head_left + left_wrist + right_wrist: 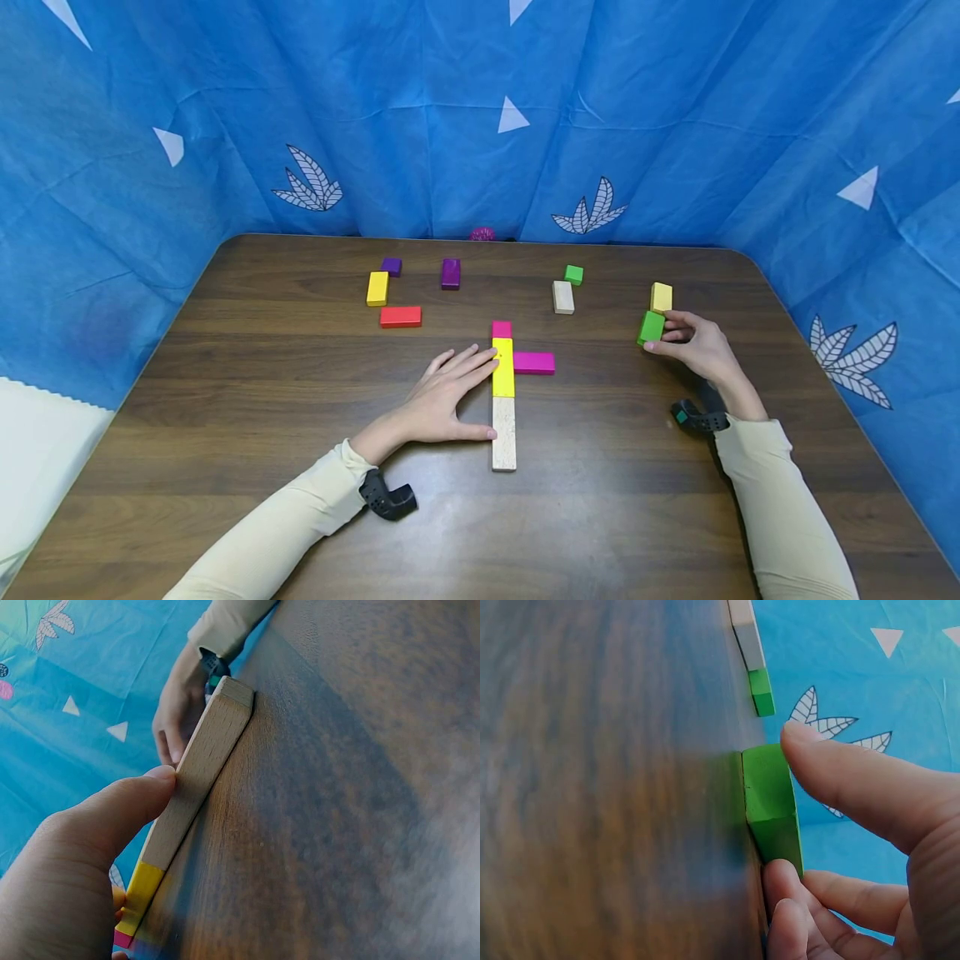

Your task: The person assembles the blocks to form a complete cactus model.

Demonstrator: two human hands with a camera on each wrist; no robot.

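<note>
My left hand [444, 404] lies beside a row of blocks with its fingers spread. Its fingertips touch the yellow block [505, 377], and its thumb touches the plain wooden block [196, 769]. A small pink block [502, 329] caps the row's far end. Another magenta block [534, 363] extends to the right from the yellow one. Over at the right, my right hand [703, 348] pinches a green block [769, 787] between thumb and fingers, low at the tabletop. A pale yellow block [662, 297] stands just behind that green block.
On the far left of the table [600, 517] lie a yellow block [377, 288], a red block [401, 317] and two purple blocks [450, 274]. A whitish block [562, 297] and a small green block [573, 275] sit back right. Blue curtain [450, 125] surrounds the table's far side.
</note>
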